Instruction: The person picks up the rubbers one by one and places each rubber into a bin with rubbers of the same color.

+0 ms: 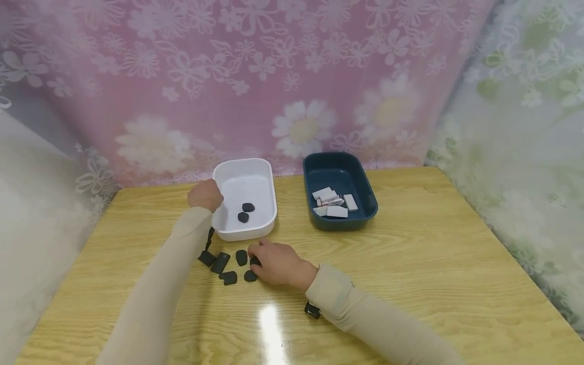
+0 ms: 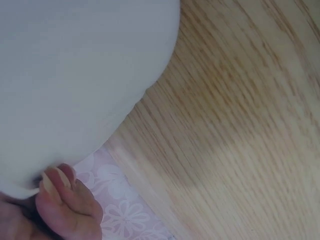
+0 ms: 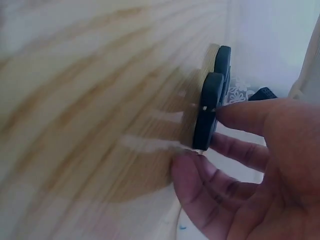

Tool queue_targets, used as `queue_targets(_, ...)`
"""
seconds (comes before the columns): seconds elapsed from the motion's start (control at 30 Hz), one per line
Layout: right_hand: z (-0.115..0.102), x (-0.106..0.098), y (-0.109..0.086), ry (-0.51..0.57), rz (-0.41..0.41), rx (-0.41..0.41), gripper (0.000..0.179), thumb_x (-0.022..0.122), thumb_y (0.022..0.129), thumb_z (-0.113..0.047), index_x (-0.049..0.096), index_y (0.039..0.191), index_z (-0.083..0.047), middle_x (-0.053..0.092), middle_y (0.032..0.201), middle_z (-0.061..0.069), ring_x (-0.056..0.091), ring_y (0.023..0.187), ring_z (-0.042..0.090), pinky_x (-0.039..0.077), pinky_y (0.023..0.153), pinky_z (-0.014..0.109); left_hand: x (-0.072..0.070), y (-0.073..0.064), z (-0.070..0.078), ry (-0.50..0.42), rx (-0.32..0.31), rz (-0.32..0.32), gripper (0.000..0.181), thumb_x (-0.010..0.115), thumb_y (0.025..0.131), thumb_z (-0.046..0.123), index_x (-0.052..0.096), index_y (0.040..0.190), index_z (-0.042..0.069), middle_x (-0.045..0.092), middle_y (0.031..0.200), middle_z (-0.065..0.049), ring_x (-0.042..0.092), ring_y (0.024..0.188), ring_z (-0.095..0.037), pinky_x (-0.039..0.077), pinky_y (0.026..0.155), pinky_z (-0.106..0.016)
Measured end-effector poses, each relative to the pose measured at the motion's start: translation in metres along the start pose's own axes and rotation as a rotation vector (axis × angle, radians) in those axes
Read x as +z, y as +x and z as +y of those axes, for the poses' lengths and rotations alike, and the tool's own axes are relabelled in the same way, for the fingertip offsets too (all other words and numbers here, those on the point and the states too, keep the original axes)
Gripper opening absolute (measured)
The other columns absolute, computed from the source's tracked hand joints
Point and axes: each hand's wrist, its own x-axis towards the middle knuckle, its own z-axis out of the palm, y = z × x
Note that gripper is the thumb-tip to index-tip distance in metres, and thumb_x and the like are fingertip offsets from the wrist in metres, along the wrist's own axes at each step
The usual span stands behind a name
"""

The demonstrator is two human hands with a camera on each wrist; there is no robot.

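Note:
My left hand (image 1: 206, 195) is at the left rim of the white basin (image 1: 276, 203), its fingers curled. In the left wrist view something dark (image 2: 41, 220) shows between thumb and fingers (image 2: 75, 212), against the basin's edge; its shape is mostly hidden. On the table in front of the basin, my right hand (image 1: 278, 263) grips a flat, rounded black piece (image 3: 208, 107) between thumb and fingers. Close by lie a rounded black piece (image 1: 242, 257), a smaller one (image 1: 250, 276), and a notched one (image 1: 229, 278). Two black pieces (image 1: 248, 207) lie inside the basin.
A dark blue basin (image 1: 371, 208) stands to the right at the back, with several small white boxes (image 1: 337, 211) in it. Two dark rectangular pieces (image 1: 221, 262) lie beside my left forearm. Floral cloth (image 1: 219, 101) hangs behind the wooden table (image 1: 410, 274).

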Motion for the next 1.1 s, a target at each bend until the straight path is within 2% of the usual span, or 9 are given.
queue_targets(0.17,-0.008,0.001,0.002,0.02,-0.015,0.053,0.021,0.061,0.091,-0.024,0.06,0.11,-0.016,0.05,0.091,0.002,0.048,0.063,0.013,0.039,0.052,0.027,0.002,0.0,-0.002,0.004,-0.019,0.001,0.026,0.051,0.092,0.012,0.062,0.105,-0.009,0.063,0.084,-0.02,0.063,0.071,-0.03,0.054,0.063,-0.042)
queue_targets(0.37,-0.013,0.003,0.002,-0.03,-0.021,0.103,0.018,0.061,0.092,-0.027,0.058,0.103,-0.012,0.047,0.09,0.004,0.047,0.06,0.015,0.041,0.051,0.028,0.006,-0.002,-0.002,-0.016,-0.024,-0.014,0.027,0.05,0.093,0.012,0.062,0.107,-0.008,0.064,0.087,-0.019,0.063,0.072,-0.029,0.054,0.064,-0.042)
queue_targets(0.5,-0.012,0.003,0.004,-0.066,0.001,0.106,0.019,0.062,0.093,-0.025,0.057,0.102,-0.009,0.048,0.092,0.006,0.052,0.063,0.016,0.044,0.053,0.03,0.007,0.0,-0.002,-0.017,-0.045,-0.01,0.025,0.051,0.093,0.012,0.063,0.105,-0.006,0.064,0.085,-0.017,0.062,0.071,-0.027,0.054,0.063,-0.041)
queue_targets(0.67,-0.009,0.003,0.003,-0.037,0.022,0.194,0.036,0.065,0.091,-0.025,0.055,0.114,0.001,0.053,0.102,0.014,0.06,0.073,0.023,0.049,0.058,0.034,0.006,0.001,0.001,-0.015,-0.024,0.002,0.023,0.052,0.093,0.012,0.063,0.103,-0.005,0.063,0.084,-0.016,0.062,0.07,-0.026,0.054,0.062,-0.04)
queue_targets(0.73,-0.007,0.003,0.002,-0.03,0.033,0.212,0.036,0.065,0.091,-0.026,0.055,0.111,0.002,0.056,0.1,0.015,0.062,0.076,0.025,0.05,0.06,0.036,0.006,0.002,0.002,-0.009,-0.012,0.003,0.023,0.052,0.093,0.012,0.064,0.102,-0.005,0.064,0.084,-0.017,0.062,0.071,-0.026,0.054,0.062,-0.04)
queue_targets(0.83,-0.002,0.003,0.002,-0.029,0.064,0.169,0.026,0.065,0.091,-0.024,0.057,0.1,-0.002,0.057,0.091,0.011,0.061,0.076,0.023,0.049,0.06,0.035,0.005,0.004,0.002,-0.003,-0.021,0.012,0.022,0.054,0.092,0.013,0.064,0.101,-0.004,0.064,0.085,-0.016,0.063,0.073,-0.026,0.054,0.064,-0.04)
queue_targets(0.93,0.004,-0.003,0.002,0.039,0.082,0.103,0.015,0.064,0.089,-0.02,0.057,0.09,-0.007,0.055,0.082,0.004,0.056,0.07,0.017,0.046,0.057,0.032,0.004,0.004,0.001,0.0,-0.04,0.014,0.022,0.054,0.092,0.013,0.064,0.102,-0.004,0.065,0.085,-0.016,0.063,0.073,-0.026,0.054,0.064,-0.04)
queue_targets(1.03,0.01,-0.019,0.004,0.157,0.072,0.072,0.01,0.064,0.089,-0.02,0.06,0.091,-0.011,0.054,0.078,-0.003,0.052,0.068,0.013,0.044,0.059,0.029,0.004,0.004,0.0,-0.003,-0.047,0.014,0.022,0.054,0.092,0.013,0.064,0.102,-0.004,0.065,0.085,-0.015,0.064,0.073,-0.026,0.054,0.063,-0.04)
queue_targets(1.1,0.015,-0.034,0.008,0.218,0.096,0.063,0.012,0.066,0.089,-0.022,0.063,0.094,-0.012,0.055,0.078,-0.004,0.052,0.069,0.012,0.044,0.062,0.028,0.003,0.005,0.001,-0.009,-0.046,0.018,0.021,0.054,0.092,0.013,0.064,0.102,-0.003,0.065,0.085,-0.015,0.064,0.073,-0.026,0.054,0.063,-0.04)
